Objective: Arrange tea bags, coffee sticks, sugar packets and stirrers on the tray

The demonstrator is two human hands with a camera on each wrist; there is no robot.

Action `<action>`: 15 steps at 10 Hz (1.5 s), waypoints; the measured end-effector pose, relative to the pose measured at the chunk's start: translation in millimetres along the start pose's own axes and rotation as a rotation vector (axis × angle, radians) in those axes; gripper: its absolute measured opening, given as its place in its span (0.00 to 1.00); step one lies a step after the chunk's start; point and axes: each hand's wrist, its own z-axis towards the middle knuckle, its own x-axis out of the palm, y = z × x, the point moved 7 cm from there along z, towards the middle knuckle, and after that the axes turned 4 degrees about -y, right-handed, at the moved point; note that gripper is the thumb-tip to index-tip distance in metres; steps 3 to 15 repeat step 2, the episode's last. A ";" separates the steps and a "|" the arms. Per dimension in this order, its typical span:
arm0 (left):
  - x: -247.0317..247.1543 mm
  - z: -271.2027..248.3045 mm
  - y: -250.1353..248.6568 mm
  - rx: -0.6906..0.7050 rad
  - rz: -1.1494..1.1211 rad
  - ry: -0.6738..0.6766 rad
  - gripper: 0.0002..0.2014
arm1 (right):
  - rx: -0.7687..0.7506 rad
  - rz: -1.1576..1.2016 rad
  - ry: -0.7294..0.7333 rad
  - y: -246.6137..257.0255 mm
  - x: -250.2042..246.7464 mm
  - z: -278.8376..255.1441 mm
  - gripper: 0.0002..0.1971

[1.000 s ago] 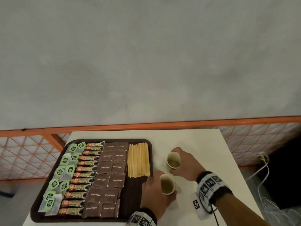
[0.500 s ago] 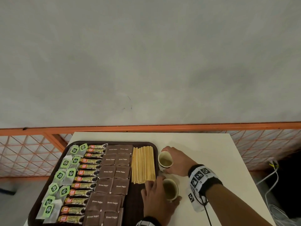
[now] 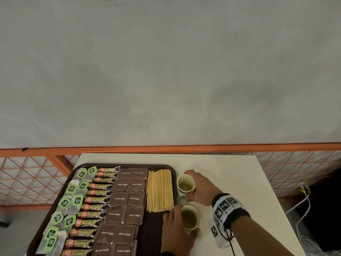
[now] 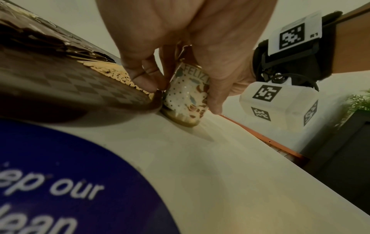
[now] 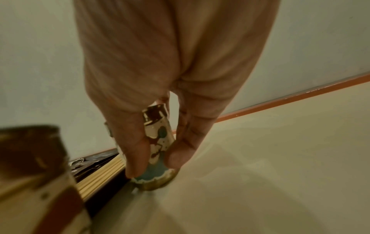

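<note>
A dark brown tray [image 3: 129, 165] on the white table [image 3: 230, 163] holds columns of green-tagged tea bags [image 3: 72, 189], coffee sticks [image 3: 97, 200], brown sugar packets [image 3: 127, 200] and wooden stirrers [image 3: 160, 191]. Two patterned paper cups stand just right of the tray. My right hand [image 3: 200, 187] grips the far cup [image 3: 186, 185], which stands against the tray's right rim; fingers and thumb wrap its wall [image 5: 158, 142]. My left hand [image 3: 178, 226] grips the near cup [image 3: 190, 218], also seen in the left wrist view [image 4: 188, 95].
An orange mesh fence [image 3: 27, 178] runs behind and beside the table. White cables [image 3: 302, 200] hang off to the right over a dark floor. A round blue sticker [image 4: 60, 182] lies on the table's near side. A potted plant [image 4: 358, 101] stands beyond the table's right edge.
My right hand has slid the far cup left, up against the tray's right rim. My left hand keeps its hold on the near cup, which stays beside the tray.
</note>
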 end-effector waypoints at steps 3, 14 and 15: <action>-13.3 -2.0 -4.3 -0.018 0.020 -0.026 0.44 | 0.131 0.059 -0.133 -18.1 -27.4 -35.1 0.36; -13.3 -2.0 -4.3 -0.018 0.020 -0.026 0.44 | 0.131 0.059 -0.133 -18.1 -27.4 -35.1 0.36; -13.3 -2.0 -4.3 -0.018 0.020 -0.026 0.44 | 0.131 0.059 -0.133 -18.1 -27.4 -35.1 0.36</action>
